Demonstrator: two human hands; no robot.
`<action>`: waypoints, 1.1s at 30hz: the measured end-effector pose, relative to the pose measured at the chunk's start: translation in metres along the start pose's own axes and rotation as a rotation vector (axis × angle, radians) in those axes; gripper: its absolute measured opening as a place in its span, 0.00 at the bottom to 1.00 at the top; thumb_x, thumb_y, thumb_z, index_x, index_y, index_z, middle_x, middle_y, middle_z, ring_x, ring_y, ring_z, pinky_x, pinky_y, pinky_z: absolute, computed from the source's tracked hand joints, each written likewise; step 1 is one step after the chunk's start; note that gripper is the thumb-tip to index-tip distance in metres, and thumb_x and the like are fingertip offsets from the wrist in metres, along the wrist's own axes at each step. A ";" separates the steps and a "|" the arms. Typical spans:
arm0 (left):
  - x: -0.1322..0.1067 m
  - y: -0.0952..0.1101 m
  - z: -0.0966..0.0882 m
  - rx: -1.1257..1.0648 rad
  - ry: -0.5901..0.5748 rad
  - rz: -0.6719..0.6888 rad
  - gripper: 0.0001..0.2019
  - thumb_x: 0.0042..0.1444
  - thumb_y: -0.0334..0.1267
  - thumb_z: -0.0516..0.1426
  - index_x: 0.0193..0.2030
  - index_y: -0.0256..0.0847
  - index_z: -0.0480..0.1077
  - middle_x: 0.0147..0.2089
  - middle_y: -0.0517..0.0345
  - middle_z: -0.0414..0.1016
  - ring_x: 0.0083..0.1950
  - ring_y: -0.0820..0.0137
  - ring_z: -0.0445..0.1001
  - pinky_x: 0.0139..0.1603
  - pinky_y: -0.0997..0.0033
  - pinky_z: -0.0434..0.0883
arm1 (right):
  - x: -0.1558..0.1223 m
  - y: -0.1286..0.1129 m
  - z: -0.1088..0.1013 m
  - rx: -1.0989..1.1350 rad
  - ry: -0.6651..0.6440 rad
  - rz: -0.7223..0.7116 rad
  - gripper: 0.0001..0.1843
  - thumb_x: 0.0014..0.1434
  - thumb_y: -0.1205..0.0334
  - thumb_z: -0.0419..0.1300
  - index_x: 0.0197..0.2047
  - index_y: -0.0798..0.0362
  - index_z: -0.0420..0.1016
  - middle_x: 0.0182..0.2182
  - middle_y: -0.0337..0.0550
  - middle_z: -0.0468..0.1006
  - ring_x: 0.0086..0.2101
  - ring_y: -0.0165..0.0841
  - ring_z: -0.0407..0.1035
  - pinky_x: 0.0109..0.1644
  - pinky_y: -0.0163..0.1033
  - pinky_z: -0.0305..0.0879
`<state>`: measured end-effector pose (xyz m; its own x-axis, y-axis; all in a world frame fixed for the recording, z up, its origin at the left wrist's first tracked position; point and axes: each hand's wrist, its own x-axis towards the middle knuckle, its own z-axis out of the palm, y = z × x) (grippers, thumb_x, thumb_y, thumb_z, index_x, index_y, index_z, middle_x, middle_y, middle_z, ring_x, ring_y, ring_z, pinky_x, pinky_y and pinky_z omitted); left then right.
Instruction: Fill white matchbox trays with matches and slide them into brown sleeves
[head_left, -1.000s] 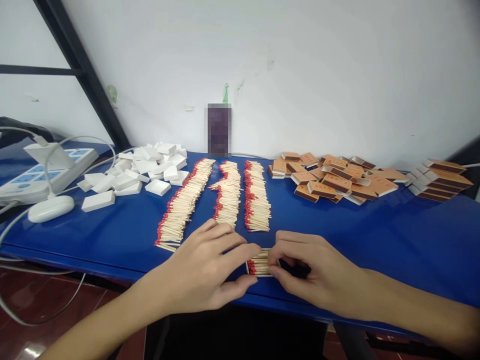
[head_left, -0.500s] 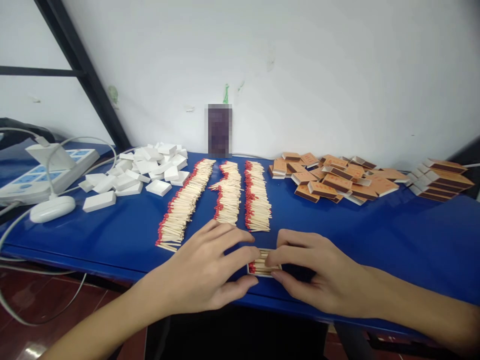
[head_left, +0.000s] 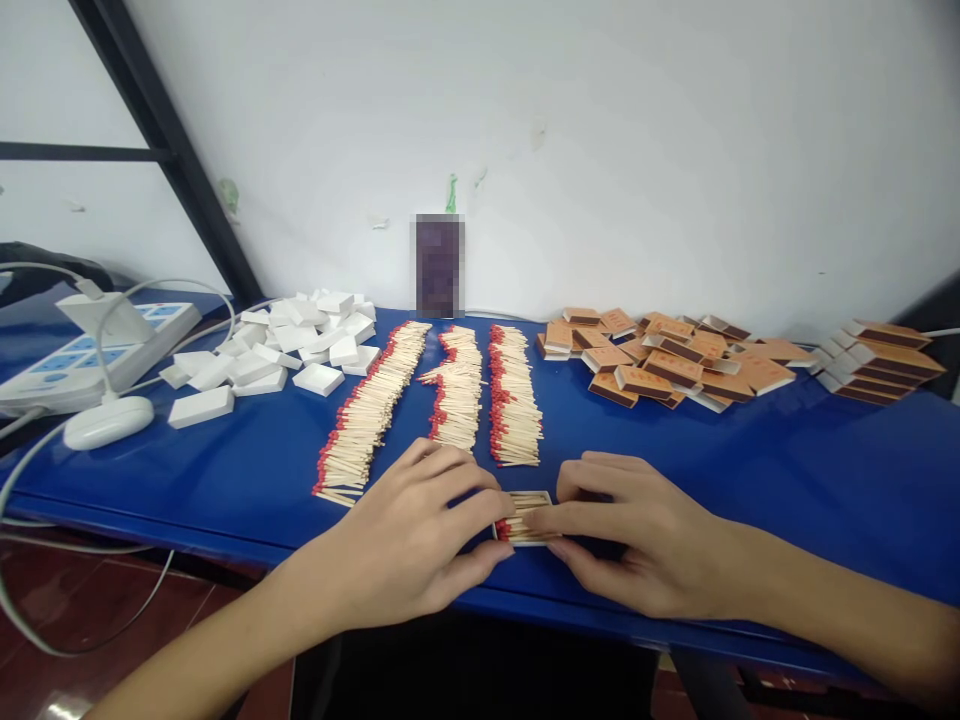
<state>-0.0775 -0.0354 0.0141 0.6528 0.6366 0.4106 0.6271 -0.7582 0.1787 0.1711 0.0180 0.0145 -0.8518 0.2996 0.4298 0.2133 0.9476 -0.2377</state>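
Blue tabletop [head_left: 750, 480] — right hand [head_left: 645, 535] now straighter-fingered over matches [head_left: 516, 527] in white tray [head_left: 536, 494]

White wall [head_left: 675, 170] stood behind, scuffed, with green patches [head_left: 451, 193] and small pale marks. Black metal frame [head_left: 166, 150] slanted at left, with a crossbar. Glossy blue bench [head_left: 750, 460] ran along the wall. Reddish-brown tiled floor [head_left: 135, 615] showed below, bright glare [head_left: 67, 706] at lower left.

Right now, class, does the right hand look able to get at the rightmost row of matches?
Probably yes: the right hand is at the white tray, and the rightmost row of matches lies just beyond it, with no obstacle visible between.
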 end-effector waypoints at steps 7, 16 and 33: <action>0.000 -0.001 0.000 0.018 0.019 0.015 0.09 0.69 0.39 0.54 0.44 0.41 0.75 0.46 0.54 0.77 0.48 0.63 0.72 0.50 0.59 0.65 | 0.002 -0.002 -0.001 -0.015 -0.033 -0.012 0.13 0.64 0.70 0.55 0.46 0.50 0.79 0.29 0.39 0.72 0.27 0.29 0.64 0.34 0.36 0.59; 0.000 0.000 0.001 0.028 0.042 0.018 0.09 0.69 0.39 0.54 0.47 0.40 0.74 0.47 0.54 0.78 0.48 0.63 0.72 0.51 0.59 0.65 | 0.001 -0.004 -0.002 0.000 -0.022 -0.064 0.12 0.63 0.70 0.56 0.46 0.51 0.78 0.28 0.39 0.73 0.28 0.30 0.65 0.35 0.37 0.60; 0.002 0.000 -0.001 0.041 -0.017 0.012 0.11 0.70 0.39 0.53 0.50 0.44 0.76 0.45 0.53 0.75 0.47 0.63 0.71 0.50 0.60 0.65 | 0.003 -0.003 0.001 0.008 0.054 -0.018 0.11 0.63 0.70 0.55 0.43 0.52 0.78 0.26 0.39 0.74 0.26 0.29 0.65 0.32 0.36 0.60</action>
<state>-0.0767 -0.0348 0.0163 0.6670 0.6304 0.3971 0.6360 -0.7594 0.1371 0.1678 0.0161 0.0153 -0.8280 0.2886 0.4808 0.1944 0.9519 -0.2367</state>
